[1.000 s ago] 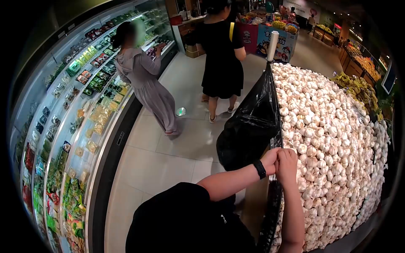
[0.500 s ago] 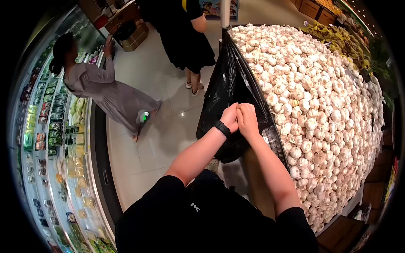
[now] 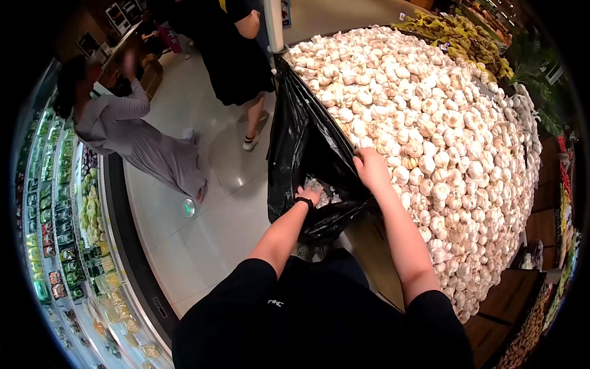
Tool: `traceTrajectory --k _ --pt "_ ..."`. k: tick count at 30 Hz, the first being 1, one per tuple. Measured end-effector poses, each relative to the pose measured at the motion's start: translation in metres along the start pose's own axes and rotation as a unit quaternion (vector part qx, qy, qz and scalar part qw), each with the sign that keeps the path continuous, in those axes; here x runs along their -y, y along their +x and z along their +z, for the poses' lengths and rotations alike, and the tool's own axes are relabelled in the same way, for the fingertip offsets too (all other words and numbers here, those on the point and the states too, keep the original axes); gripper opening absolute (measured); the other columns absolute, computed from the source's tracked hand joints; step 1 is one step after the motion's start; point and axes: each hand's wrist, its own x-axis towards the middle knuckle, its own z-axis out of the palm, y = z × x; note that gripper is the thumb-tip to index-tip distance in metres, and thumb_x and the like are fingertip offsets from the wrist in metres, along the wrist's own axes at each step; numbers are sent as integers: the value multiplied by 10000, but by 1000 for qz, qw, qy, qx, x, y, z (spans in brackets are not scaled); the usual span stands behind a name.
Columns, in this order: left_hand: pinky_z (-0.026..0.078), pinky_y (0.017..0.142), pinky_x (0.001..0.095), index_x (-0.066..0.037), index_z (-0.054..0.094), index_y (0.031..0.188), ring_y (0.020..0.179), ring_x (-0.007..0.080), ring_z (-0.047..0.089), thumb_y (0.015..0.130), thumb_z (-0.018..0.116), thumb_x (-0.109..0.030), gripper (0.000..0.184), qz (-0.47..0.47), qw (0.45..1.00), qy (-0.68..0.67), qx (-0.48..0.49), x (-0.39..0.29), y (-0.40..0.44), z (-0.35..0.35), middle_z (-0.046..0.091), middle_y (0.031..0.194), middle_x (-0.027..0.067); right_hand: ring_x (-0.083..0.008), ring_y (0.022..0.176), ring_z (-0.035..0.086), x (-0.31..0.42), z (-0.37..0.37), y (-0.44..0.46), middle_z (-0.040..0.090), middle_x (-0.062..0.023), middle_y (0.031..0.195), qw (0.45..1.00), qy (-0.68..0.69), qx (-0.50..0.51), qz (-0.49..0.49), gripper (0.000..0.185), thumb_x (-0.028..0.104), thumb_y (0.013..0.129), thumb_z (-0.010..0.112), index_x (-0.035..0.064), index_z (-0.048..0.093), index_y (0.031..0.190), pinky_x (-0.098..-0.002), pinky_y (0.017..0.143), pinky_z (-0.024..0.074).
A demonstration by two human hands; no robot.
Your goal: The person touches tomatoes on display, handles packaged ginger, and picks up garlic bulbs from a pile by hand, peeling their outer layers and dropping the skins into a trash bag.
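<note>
A black plastic bag [image 3: 287, 138] hangs at the edge of a large heap of garlic bulbs [image 3: 430, 147], its mouth wide. Pale scraps that look like garlic skins [image 3: 329, 195] lie inside it. My left hand [image 3: 310, 195], with a dark band at the wrist, reaches down into the bag beside these scraps; its fingers appear stretched out, though their tips are partly lost against the scraps. My right hand [image 3: 371, 169] is closed at the bag's rim on the heap side, thumb on top, seemingly gripping the plastic.
On the left runs a refrigerated shelf [image 3: 67, 227] of packaged produce. A person in a long grey dress [image 3: 147, 138] stands by it, and a person in black [image 3: 230, 61] is ahead on the tiled floor. A white post [image 3: 273, 27] rises at the heap's corner.
My hands, together above the bag before, have parted. The left went down into the bag, the right moved to its rim. The bag's mouth is wider, and the view has shifted.
</note>
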Motion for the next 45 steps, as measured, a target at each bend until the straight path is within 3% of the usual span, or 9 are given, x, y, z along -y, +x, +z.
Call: traceTrajectory --k 6,10,14,18,23,28,33,42,45 --pt "156 1136 536 -176 544 1359 1422 378 219 853 567 -462 582 -153 950 269 -22 68 -22 -69 323 1513 138 -351 970 600 -38 -48 53 621 -168 1016 987 30 -155 30 230 138 836 638 26 637 1037 -421 836 487" --pt "373 1078 463 -73 568 1311 1335 352 429 833 557 -373 564 -188 926 324 42 128 -21 -113 459 1431 189 -352 1001 589 -43 -80 83 598 -169 1058 989 20 -146 21 284 125 825 643 31 614 1092 -425 851 488" --pt "415 1005 570 -90 589 1271 1210 395 537 837 613 -434 554 -148 945 281 -81 140 -26 -130 518 1370 169 -366 977 596 -94 -113 138 601 -183 1051 971 -55 -225 50 255 69 821 599 34 626 1073 -437 839 492" --pt "466 977 459 -54 604 1198 1134 394 574 812 644 -457 559 -31 978 180 -97 108 -24 -138 588 1238 218 -352 995 617 -131 -114 198 600 -190 1153 979 -173 -98 53 302 69 822 544 34 627 1110 -442 838 511" --pt "469 956 424 -5 601 1202 1117 383 585 848 631 -376 514 120 986 85 -80 38 -35 -153 619 1177 249 -310 894 661 -145 -90 240 705 -154 839 943 -329 -45 28 126 59 749 596 42 720 752 -403 731 557" --pt "476 934 396 6 605 1173 1093 364 606 878 616 -344 458 212 974 28 -75 7 -34 -172 645 1132 231 -290 936 662 -131 -93 244 699 -141 958 930 -358 12 83 163 77 800 588 45 729 876 -384 764 559" --pt "506 834 404 -1 630 1085 966 364 640 868 629 -320 386 282 959 -29 -26 13 -17 -180 670 1014 216 -313 985 657 -116 -94 247 604 -185 1135 937 -331 59 96 233 93 850 551 70 719 1011 -410 797 551" --pt "500 884 373 4 627 1125 1027 340 636 874 633 -271 372 360 931 10 64 -55 -34 -195 659 1099 205 -318 929 660 -143 -94 253 663 -149 930 962 -266 33 50 140 49 801 568 26 692 861 -409 792 543" --pt "505 863 362 8 623 1118 993 331 646 871 642 -248 356 385 921 -47 47 -68 -36 -194 668 1057 195 -342 872 635 -148 -142 238 647 -141 898 978 -114 -168 -45 81 65 766 648 35 677 835 -422 785 518"
